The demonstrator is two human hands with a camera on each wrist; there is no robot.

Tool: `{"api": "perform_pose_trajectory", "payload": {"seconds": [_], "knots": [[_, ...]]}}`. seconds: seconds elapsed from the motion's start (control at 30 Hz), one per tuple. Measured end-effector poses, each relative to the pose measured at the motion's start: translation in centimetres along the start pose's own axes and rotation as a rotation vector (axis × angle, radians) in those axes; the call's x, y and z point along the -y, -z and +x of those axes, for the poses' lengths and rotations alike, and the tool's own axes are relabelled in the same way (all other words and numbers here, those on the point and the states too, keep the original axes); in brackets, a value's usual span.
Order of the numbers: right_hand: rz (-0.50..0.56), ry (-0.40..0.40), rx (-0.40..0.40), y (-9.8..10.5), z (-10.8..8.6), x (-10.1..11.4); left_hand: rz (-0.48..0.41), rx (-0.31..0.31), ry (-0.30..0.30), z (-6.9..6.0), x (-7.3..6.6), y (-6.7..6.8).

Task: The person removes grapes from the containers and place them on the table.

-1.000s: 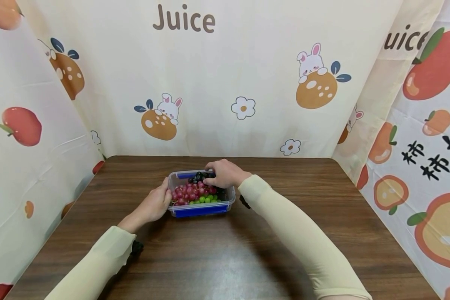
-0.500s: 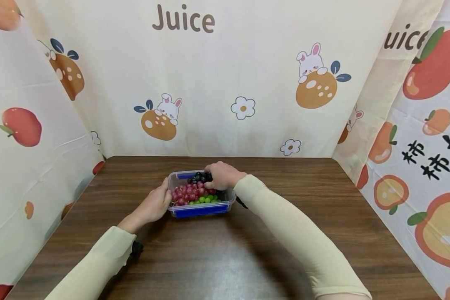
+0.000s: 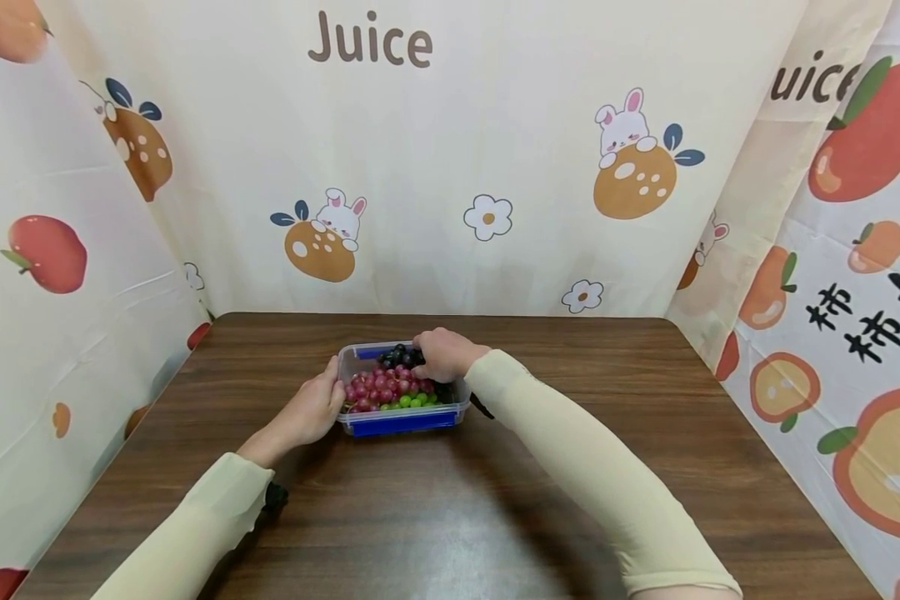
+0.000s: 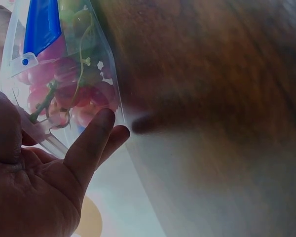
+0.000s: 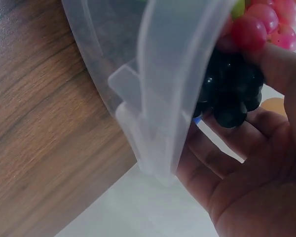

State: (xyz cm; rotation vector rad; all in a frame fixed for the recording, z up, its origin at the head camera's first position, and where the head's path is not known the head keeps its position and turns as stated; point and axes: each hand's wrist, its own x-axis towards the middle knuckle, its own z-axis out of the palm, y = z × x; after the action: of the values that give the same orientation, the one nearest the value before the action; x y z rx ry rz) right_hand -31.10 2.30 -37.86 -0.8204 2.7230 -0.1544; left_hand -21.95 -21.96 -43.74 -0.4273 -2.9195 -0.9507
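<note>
A clear plastic food container (image 3: 403, 423) with blue clips sits on the table. Inside lie a bunch of red grapes (image 3: 381, 387), some green grapes (image 3: 414, 401) at the front and black grapes (image 3: 399, 357) at the back. My left hand (image 3: 317, 405) holds the container's left end; in the left wrist view the thumb and fingers (image 4: 91, 148) lie on either side of its wall. Over the back right corner, my right hand (image 3: 446, 355) grips the black grapes (image 5: 229, 91) between thumb and fingers, as the right wrist view shows. Part of that bunch is hidden by the hand.
The brown wooden table (image 3: 390, 517) ends at a printed cloth backdrop (image 3: 420, 167) not far behind the container. More printed cloth (image 3: 817, 275) hangs along the right side and the left side.
My right hand has come slightly down and toward me at the black grapes, its wrist lower over the container's right end. My left hand stays at the left end.
</note>
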Motion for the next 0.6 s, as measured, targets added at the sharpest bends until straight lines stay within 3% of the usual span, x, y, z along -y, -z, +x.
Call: {"api": "perform_pose_trajectory", "payload": {"seconds": [0.37, 0.6], "knots": [[-0.063, 0.02, -0.02, -0.07, 0.06, 0.1, -0.011, 0.013, 0.002, 0.12, -0.18, -0.05], [-0.044, 0.027, -0.04, -0.15, -0.06, -0.04, -0.001, 0.02, 0.013, 0.35, -0.26, -0.07]]}}
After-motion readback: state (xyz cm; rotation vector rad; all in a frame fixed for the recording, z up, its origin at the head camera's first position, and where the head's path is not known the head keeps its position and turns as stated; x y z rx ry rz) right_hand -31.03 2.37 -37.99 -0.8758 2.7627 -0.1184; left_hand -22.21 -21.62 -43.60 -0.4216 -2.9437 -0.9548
